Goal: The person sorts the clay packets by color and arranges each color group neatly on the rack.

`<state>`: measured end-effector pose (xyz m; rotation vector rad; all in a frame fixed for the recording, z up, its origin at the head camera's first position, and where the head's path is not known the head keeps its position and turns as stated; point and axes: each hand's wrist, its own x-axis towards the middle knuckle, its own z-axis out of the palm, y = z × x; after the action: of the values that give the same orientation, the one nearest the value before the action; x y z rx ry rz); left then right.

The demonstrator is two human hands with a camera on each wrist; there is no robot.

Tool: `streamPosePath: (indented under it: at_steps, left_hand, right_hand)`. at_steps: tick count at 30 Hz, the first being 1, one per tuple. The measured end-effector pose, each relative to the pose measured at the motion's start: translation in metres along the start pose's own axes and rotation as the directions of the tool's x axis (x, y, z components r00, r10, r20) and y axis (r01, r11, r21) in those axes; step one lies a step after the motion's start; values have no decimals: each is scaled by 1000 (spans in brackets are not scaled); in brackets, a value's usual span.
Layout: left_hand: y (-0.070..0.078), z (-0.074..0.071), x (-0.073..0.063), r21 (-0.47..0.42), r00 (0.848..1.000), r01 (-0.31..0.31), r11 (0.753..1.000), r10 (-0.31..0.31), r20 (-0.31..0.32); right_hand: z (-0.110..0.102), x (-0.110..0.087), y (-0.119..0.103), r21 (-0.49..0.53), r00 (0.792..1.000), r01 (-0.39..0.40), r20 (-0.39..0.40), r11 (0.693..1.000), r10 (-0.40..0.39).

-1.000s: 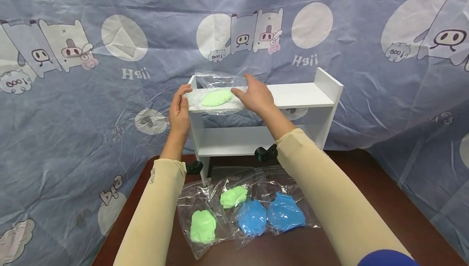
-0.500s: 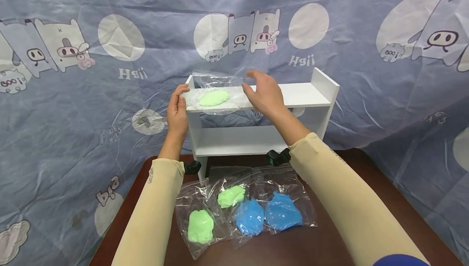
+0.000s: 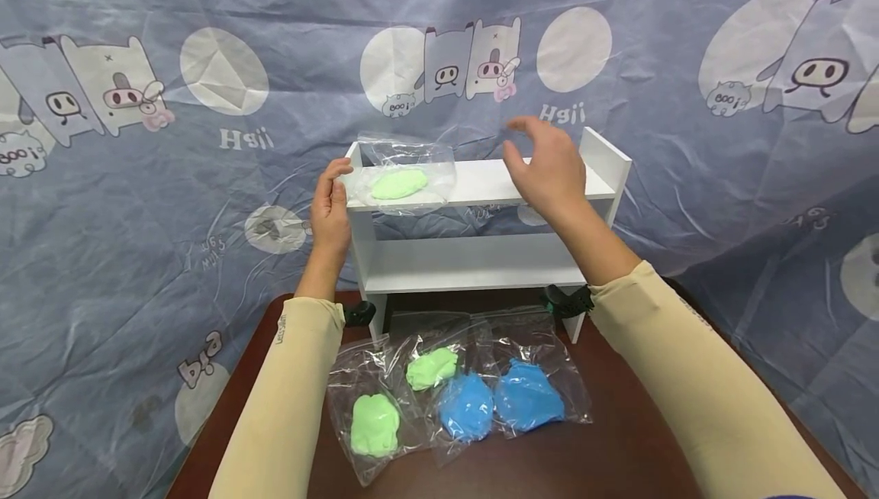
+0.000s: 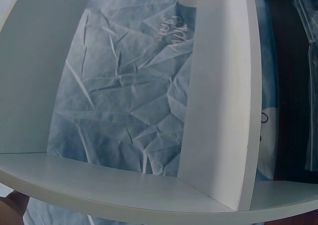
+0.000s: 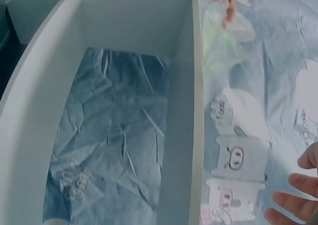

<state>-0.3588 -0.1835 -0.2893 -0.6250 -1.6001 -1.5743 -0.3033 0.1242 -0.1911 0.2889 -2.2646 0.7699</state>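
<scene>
One clear bag (image 3: 410,159) with a pale green lump (image 3: 400,184) inside lies at the left end of the top board (image 3: 484,181) of a white shelf, its front edge hanging a little over the board's lip and its top reaching past the back. The lump's long axis runs along the board, the right end turned slightly toward the back.

From where I stand, the left hand (image 3: 330,209) is the nearer one: it is just beside the bag, at the left end panel (image 3: 355,156), fingers bent toward the panel's edge. Whether it grips the panel or only rests there, I cannot tell.

The right hand (image 3: 555,171) is up by the right half of the board, so the bag lies to its left and well apart from it. Its thumb and fingers are spread, with nothing between them, as the right wrist view also shows.

Below, on the brown table (image 3: 522,468), four more bags lie side by side, partly overlapping: two with green lumps (image 3: 374,425) on the left, two with blue lumps (image 3: 529,396) on the right. A printed cloth (image 3: 302,11) hangs behind.
</scene>
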Motion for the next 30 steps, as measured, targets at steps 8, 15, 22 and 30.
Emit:
streamPosePath:
  at_steps: [8,15,22,30]
  left_hand:
    - [10,0,-1,17,1000,10,1000,-10,8]
    - [30,2,-4,17,999,34,999,-35,25]
    - [33,2,-3,3,999,19,1000,-19,34]
    - [33,2,-4,11,999,12,1000,-13,38]
  right_hand:
    - [-26,-16,25,37,988,66,-144,997,-60]
    - [-42,-24,47,89,973,112,-211,990,-92]
    - [-48,-26,74,220,960,50,-279,974,14]
    - [-44,-30,105,413,942,-28,-293,910,162]
